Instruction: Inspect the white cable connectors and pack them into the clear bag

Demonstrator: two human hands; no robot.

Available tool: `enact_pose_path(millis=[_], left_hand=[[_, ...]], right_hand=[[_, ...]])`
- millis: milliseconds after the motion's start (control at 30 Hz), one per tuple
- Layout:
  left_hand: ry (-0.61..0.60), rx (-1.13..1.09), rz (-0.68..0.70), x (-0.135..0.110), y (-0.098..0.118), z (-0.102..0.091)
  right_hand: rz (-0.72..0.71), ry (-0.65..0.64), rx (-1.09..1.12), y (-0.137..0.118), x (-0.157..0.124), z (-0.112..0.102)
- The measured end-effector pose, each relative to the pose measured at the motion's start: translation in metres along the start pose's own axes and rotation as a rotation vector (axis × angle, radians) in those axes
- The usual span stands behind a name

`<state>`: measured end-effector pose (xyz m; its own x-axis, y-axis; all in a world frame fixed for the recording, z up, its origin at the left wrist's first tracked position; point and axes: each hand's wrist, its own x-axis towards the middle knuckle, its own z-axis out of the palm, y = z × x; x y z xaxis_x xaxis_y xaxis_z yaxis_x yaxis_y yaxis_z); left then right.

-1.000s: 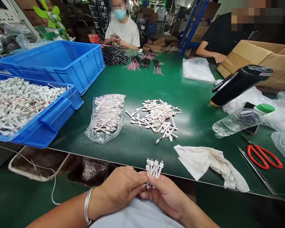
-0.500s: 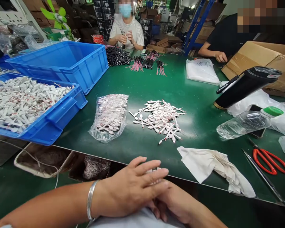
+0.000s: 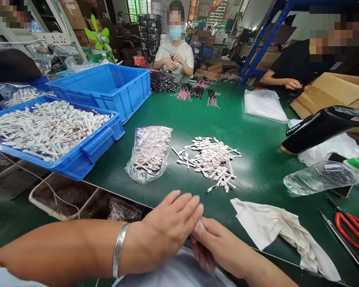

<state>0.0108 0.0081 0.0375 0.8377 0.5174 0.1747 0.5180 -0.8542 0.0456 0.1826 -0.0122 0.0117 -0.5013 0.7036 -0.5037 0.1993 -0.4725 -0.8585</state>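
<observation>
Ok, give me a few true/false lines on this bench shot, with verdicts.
The silver bangle is on the wrist of the left hand: true.
The red-handled scissors lie left of the white cloth: false, they lie to its right.
The clear water bottle stands upright: false, it lies on its side.
The nearer blue plastic crate is heaped with white connectors: true.
</observation>
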Motion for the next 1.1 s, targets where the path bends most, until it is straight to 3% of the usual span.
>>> enact_pose_path(millis=[67,133,200,333,400,533,600,667,733,800,900,1000,1100], left_hand=[[0.118,-0.159,-0.196,-0.002,-0.007,0.001],[0.139,-0.456,-0.354,-0.004,-0.015,0.002],[0.034,-0.896,-0.368,-0.004,-0.020,0.005],[-0.193,-1.729,-0.221,-0.008,-0.021,0.018],[-0.234,-1.914,-0.208,-0.010,-0.016,0.024],[-0.203,-2.004,-0.294,-0.007,-0.007,0.025],[-0.158,-1.909,-0.330,-0.006,-0.008,0.016],[-0.125,-1.656,-0.334,-0.007,-0.015,0.003],[-0.043,-1.213,-0.315,-0.012,-0.031,-0.010],[0.144,-0.631,-0.266,-0.019,-0.052,-0.020],[0.183,0.007,-0.363,-0.027,-0.086,-0.024],[0.102,0.244,-0.386,-0.031,-0.111,-0.018],[0.046,0.270,-0.391,-0.033,-0.124,-0.009]], right_hand=[[-0.121,0.176,0.223,-0.003,0.005,0.006],[-0.225,0.257,0.366,-0.005,0.009,0.011],[-0.250,0.124,0.440,-0.003,0.011,0.015],[-0.144,-0.323,0.560,0.007,0.012,0.020],[-0.108,-0.413,0.617,0.014,0.012,0.022],[-0.094,-0.427,0.690,0.020,0.017,0.026],[-0.079,-0.416,0.682,0.019,0.019,0.027],[-0.078,-0.396,0.644,0.018,0.019,0.027],[-0.083,-0.362,0.584,0.017,0.017,0.024],[-0.070,-0.321,0.518,0.016,0.013,0.020],[-0.044,-0.276,0.444,0.014,0.006,0.014],[-0.079,-0.256,0.406,0.013,0.003,0.009],[-0.135,-0.234,0.378,0.015,0.002,0.006]])
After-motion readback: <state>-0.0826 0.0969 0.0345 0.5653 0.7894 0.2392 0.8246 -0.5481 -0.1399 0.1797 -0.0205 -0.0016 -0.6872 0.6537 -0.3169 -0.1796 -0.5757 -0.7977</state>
